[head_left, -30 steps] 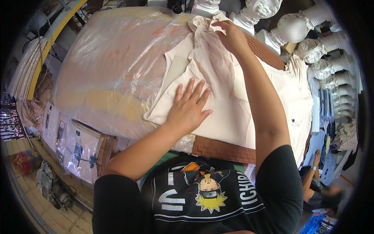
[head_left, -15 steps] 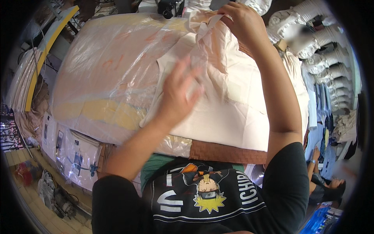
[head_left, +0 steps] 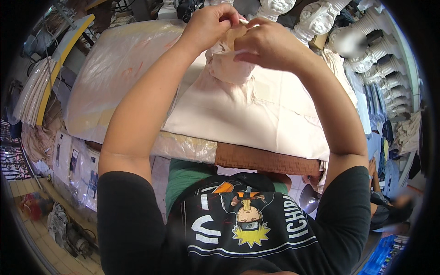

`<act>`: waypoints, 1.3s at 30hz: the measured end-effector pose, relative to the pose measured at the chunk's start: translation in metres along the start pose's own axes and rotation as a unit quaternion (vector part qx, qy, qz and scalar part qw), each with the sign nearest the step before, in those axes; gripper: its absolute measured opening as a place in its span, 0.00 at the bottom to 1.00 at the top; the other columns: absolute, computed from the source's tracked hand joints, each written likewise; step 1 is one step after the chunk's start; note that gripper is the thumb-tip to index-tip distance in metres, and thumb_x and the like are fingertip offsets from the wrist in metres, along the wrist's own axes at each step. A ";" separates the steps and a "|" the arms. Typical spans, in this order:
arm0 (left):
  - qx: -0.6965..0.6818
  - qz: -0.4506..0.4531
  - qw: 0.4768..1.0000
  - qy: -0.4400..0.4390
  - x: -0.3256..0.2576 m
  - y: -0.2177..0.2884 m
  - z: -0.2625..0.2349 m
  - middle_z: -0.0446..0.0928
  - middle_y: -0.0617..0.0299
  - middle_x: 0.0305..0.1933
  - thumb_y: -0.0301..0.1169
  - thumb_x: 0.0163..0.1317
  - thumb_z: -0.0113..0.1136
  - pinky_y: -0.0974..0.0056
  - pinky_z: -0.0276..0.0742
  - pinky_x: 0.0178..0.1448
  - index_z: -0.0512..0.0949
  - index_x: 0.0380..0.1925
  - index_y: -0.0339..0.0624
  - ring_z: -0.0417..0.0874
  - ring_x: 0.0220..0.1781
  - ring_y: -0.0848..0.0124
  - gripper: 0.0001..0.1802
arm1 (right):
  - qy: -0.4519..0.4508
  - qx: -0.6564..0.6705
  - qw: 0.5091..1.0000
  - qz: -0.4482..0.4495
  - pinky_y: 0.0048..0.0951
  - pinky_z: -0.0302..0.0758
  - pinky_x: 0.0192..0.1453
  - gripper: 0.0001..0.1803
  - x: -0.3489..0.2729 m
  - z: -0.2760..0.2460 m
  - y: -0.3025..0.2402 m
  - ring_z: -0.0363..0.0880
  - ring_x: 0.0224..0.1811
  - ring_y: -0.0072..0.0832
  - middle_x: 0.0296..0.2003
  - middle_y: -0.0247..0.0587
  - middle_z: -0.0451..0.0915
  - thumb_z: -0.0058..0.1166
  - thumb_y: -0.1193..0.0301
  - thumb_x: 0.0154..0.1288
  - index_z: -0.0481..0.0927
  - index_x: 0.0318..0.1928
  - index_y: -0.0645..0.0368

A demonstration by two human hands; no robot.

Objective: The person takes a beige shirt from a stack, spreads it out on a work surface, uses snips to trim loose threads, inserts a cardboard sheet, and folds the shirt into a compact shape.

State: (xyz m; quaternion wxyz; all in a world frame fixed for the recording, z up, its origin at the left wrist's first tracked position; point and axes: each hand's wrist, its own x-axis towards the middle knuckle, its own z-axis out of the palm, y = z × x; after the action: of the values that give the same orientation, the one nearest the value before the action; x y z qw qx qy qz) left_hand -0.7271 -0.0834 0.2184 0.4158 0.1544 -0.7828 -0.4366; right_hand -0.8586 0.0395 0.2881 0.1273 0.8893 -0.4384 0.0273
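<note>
A cream-white garment [head_left: 243, 110] lies spread on a table covered with clear plastic sheeting [head_left: 119, 78]. Both my hands are raised at its far end. My left hand [head_left: 211, 23] pinches the bunched upper part of the garment, and my right hand [head_left: 268, 43] grips the same bunch just beside it, lifting it off the table. The lower part of the garment still rests flat toward me.
A brown woven table edge [head_left: 266, 160] runs in front of my body. White mannequin busts [head_left: 362, 41] line the far right. Stacked cloth [head_left: 32, 91] and printed packages [head_left: 73, 160] sit at the left, with tools on the floor [head_left: 68, 229].
My left hand left the flat cloth and rose to join the right hand at the garment's top. Both now bunch and lift it; the view has also tilted closer.
</note>
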 end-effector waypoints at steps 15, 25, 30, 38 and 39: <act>0.227 -0.107 0.952 -0.176 -0.040 0.008 -0.019 0.80 0.61 0.42 0.40 0.60 0.59 0.64 0.73 0.49 0.82 0.37 0.45 0.79 0.46 0.68 0.13 | -0.060 -0.052 0.994 0.074 0.36 0.73 0.41 0.10 0.008 -0.029 0.008 0.78 0.29 0.42 0.22 0.42 0.80 0.58 0.62 0.56 0.83 0.29 0.55; 0.410 0.210 0.887 -0.022 -0.042 0.003 -0.028 0.79 0.67 0.48 0.38 0.60 0.57 0.62 0.67 0.60 0.83 0.36 0.48 0.80 0.45 0.66 0.10 | -0.077 -0.107 0.963 0.236 0.34 0.73 0.42 0.06 0.014 -0.026 0.008 0.79 0.33 0.40 0.28 0.42 0.81 0.56 0.69 0.57 0.81 0.29 0.57; 0.272 0.021 0.962 0.019 -0.056 0.044 -0.007 0.79 0.61 0.42 0.32 0.56 0.60 0.59 0.72 0.52 0.75 0.43 0.41 0.81 0.39 0.63 0.15 | 0.135 -0.214 0.964 0.076 0.33 0.74 0.38 0.03 -0.001 -0.015 0.013 0.79 0.31 0.36 0.29 0.42 0.81 0.56 0.71 0.56 0.81 0.28 0.55; 0.263 0.201 0.942 0.049 -0.110 0.053 0.080 0.75 0.66 0.43 0.33 0.48 0.64 0.58 0.68 0.54 0.71 0.51 0.56 0.76 0.44 0.65 0.27 | 0.341 -0.030 0.873 0.349 0.22 0.75 0.27 0.09 -0.121 0.051 -0.049 0.79 0.22 0.23 0.29 0.35 0.82 0.55 0.74 0.63 0.81 0.44 0.52; 0.250 0.207 0.945 0.033 -0.125 0.052 0.099 0.75 0.66 0.45 0.33 0.48 0.64 0.58 0.68 0.54 0.72 0.50 0.55 0.76 0.46 0.65 0.25 | 0.344 0.047 0.846 0.404 0.21 0.76 0.30 0.10 -0.135 0.059 -0.065 0.79 0.25 0.20 0.31 0.35 0.82 0.53 0.77 0.64 0.80 0.45 0.55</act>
State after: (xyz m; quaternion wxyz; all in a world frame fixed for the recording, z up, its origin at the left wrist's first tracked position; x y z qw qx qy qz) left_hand -0.7230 0.0770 0.1685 0.4707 0.1025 -0.8672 -0.1263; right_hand -0.8945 0.1666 0.1961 0.2062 0.5717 -0.6853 0.4012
